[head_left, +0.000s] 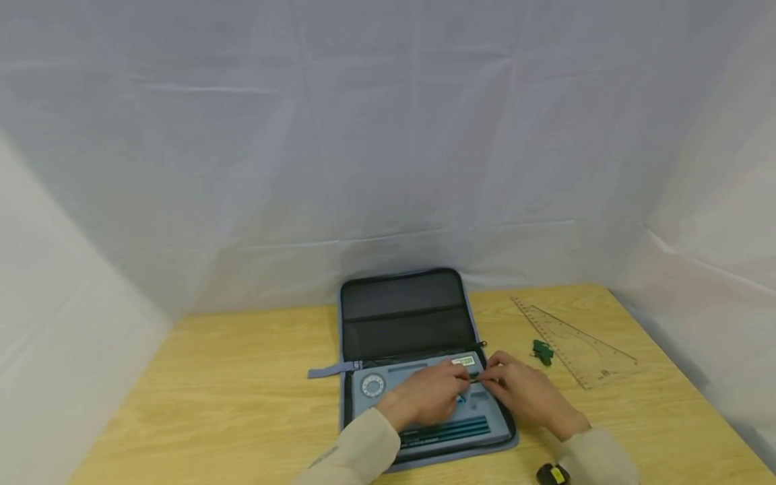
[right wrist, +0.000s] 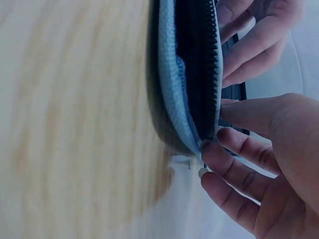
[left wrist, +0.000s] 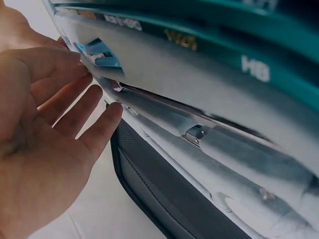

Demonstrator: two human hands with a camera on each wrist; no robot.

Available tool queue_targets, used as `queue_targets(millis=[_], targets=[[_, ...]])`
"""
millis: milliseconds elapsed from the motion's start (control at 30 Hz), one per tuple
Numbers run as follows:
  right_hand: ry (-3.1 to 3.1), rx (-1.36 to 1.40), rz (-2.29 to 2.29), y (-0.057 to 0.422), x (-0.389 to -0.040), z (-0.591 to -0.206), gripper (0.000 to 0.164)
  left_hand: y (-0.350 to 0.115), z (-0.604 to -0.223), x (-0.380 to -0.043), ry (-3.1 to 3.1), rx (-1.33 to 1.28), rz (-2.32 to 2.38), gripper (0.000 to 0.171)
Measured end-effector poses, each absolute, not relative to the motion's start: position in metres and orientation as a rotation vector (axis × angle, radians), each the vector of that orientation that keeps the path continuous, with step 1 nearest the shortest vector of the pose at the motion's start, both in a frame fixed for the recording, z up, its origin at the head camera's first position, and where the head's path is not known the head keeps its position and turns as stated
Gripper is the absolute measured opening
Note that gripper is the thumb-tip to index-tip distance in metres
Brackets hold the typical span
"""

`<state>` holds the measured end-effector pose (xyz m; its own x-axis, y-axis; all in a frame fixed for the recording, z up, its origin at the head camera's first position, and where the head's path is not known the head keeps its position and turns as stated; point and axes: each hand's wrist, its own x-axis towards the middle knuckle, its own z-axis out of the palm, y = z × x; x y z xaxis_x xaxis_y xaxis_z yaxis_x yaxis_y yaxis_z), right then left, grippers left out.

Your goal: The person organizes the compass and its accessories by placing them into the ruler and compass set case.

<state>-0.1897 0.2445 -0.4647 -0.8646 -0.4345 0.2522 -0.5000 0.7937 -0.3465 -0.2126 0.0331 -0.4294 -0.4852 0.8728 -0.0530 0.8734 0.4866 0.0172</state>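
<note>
An unzipped pencil case (head_left: 405, 296) lies open on the table, with a grey-blue tray (head_left: 388, 370) in its lower half. Teal pencils (head_left: 451, 431), one marked HB in the left wrist view, lie along the tray's near side. Over the tray, my left hand (head_left: 427, 394) has fairly straight fingers. My right hand (head_left: 524, 391) comes in from the right edge, its fingertips meeting the left ones over a small dark piece (head_left: 474, 378). Whether the right fingers pinch this piece is hidden. A white-and-green block (head_left: 463, 361) and a small blue item (head_left: 461, 399) sit close by.
Right of the case lie a green object (head_left: 542, 351) and a clear set square (head_left: 582, 347). A white disc (head_left: 372, 385) is at the tray's left. A black-and-yellow object (head_left: 553, 473) is beside the right sleeve. White sheeting (head_left: 388, 168) surrounds the table.
</note>
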Motion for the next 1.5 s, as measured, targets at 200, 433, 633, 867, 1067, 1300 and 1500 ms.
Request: queue_targets(millis=[200, 433, 633, 867, 1067, 1300, 1500], targets=[[-2.830, 0.711, 0.638, 0.245, -0.189, -0.463, 0.011, 0.031, -0.428, -0.213, 2.626, 1.552, 0.005, 0.033], [-2.814, 0.680, 0.676, 0.247, -0.189, -0.467, 0.011, 0.029, -0.426, -0.212, 2.638, 1.461, 0.088, 0.029], [-2.749, 0.675, 0.724, 0.256, -0.188, -0.468, 0.012, 0.026, -0.422, -0.214, 2.652, 1.462, 0.204, 0.030], [-2.742, 0.561, 0.740, 0.267, -0.190, -0.465, 0.012, 0.024, -0.417, -0.218, 2.664, 1.373, 0.220, 0.036], [-2.713, 0.407, 0.696, 0.275, -0.189, -0.465, 0.012, 0.028, -0.415, -0.219, 2.665, 1.365, 0.214, 0.037], [-2.655, 0.309, 0.667, 0.289, -0.187, -0.468, 0.012, 0.037, -0.418, -0.222, 2.664, 1.442, 0.184, 0.038], [-2.658, 0.238, 0.704, 0.304, -0.185, -0.468, 0.014, 0.045, -0.420, -0.224, 2.624, 1.457, 0.216, 0.038]])
